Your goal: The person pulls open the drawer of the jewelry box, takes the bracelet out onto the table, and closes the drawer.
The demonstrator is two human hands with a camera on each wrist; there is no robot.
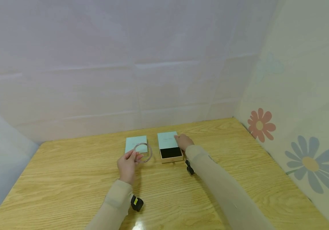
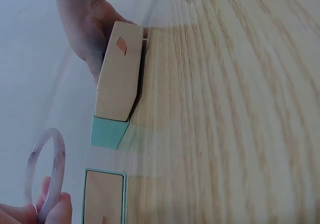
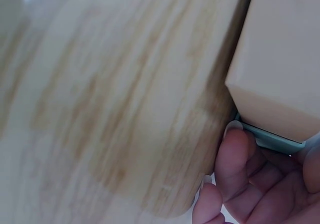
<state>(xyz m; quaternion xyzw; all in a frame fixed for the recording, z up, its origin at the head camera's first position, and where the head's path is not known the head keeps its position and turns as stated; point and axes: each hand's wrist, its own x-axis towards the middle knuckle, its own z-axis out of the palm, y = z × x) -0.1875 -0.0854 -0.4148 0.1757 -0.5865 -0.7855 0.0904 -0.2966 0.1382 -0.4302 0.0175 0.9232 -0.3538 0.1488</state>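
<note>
The bangle [image 2: 58, 166], a pale translucent ring, is pinched in the left hand [image 1: 127, 164] between thumb and fingers; the grip takes it at one edge, so that in the head view the rest of the loop stands out to the right of the fingertips. It is held up clear of the table [image 1: 75, 179], and the head view shows it overlapping the near right corner of the closed box [image 1: 136, 141]. Just right of that lies the open box [image 1: 167, 139], its pale drawer [image 1: 172, 160] partly out of the mint sleeve toward the person, baring a black lining [image 1: 171, 152]. The right hand [image 1: 184, 141] grasps this sleeve by its right side, thumb on top, fingers curled at the lower edge. A black device [image 1: 137, 204] sits at the left wrist. Behind the table hangs a pale cloth [image 1: 167, 86]; a red flower [image 1: 259, 125] and a blue-grey one decorate the right wall.
</note>
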